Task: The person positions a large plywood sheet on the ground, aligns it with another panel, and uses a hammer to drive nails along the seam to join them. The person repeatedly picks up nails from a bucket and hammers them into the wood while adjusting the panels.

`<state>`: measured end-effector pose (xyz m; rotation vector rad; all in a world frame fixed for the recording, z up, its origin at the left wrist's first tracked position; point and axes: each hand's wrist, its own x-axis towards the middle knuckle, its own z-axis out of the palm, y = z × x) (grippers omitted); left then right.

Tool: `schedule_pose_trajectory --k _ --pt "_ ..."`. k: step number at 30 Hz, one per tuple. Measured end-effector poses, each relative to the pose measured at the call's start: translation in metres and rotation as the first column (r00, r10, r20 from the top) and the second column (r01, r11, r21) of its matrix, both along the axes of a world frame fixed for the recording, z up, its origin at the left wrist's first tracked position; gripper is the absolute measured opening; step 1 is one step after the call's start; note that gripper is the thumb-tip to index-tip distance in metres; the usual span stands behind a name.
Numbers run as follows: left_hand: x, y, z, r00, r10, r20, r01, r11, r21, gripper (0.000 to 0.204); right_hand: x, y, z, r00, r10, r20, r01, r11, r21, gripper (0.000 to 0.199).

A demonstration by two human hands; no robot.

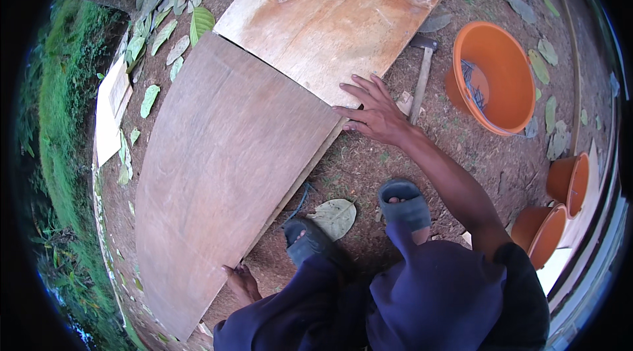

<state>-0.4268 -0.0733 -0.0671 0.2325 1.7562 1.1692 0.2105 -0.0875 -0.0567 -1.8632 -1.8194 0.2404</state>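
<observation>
Two plywood sheets lie end to end: a greyish-brown sheet (231, 160) closer to me and a lighter, yellowish sheet (336, 15) beyond it. A thin dark seam runs between them. My right hand (379, 114) rests at the right end of that seam, its fingers spread over the corners of both sheets. At the near right edge of the brown sheet, my left hand (242, 284) grips the rim, with fingertips on the upper face and the rest partly hidden. Along its right side, the brown sheet shows a second layer or strip of wood underneath.
A hammer (422, 81) lies right of the sheets, beside an orange bucket (494, 77) holding nails (471, 84). Two smaller orange containers (568, 183) (539, 235) stand at the lower right. My sandalled feet (403, 203) are near a dry leaf (334, 218). Grass (69, 146) borders the left.
</observation>
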Motion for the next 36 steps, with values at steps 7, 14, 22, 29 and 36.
schedule_pose_trajectory --k 7,14,22,29,36 --pt "0.005 -0.007 0.002 0.999 0.046 -0.015 -0.046 0.998 -0.04 0.045 0.0 -0.001 -0.006 0.998 -0.003 -0.06 0.004 1.0 0.021 0.026" --pt "0.01 -0.01 0.01 1.0 0.003 -0.03 -0.004 0.999 -0.047 0.045 0.001 -0.003 -0.008 0.998 0.001 -0.065 0.003 0.999 0.053 0.021" --pt "0.009 -0.015 0.009 0.998 0.027 -0.058 -0.03 0.998 -0.061 0.046 0.004 0.001 -0.011 0.999 0.022 -0.029 -0.022 1.0 -0.014 0.033" --pt "0.005 -0.01 0.02 0.98 0.191 -0.051 -0.198 0.963 -0.181 0.07 -0.008 0.003 0.01 0.987 0.051 0.152 -0.03 0.99 -0.137 0.057" --pt "-0.105 0.008 0.02 0.875 0.484 -0.033 -0.484 0.875 -0.017 0.063 -0.011 0.005 -0.015 0.975 0.067 0.212 -0.063 0.998 -0.027 0.054"
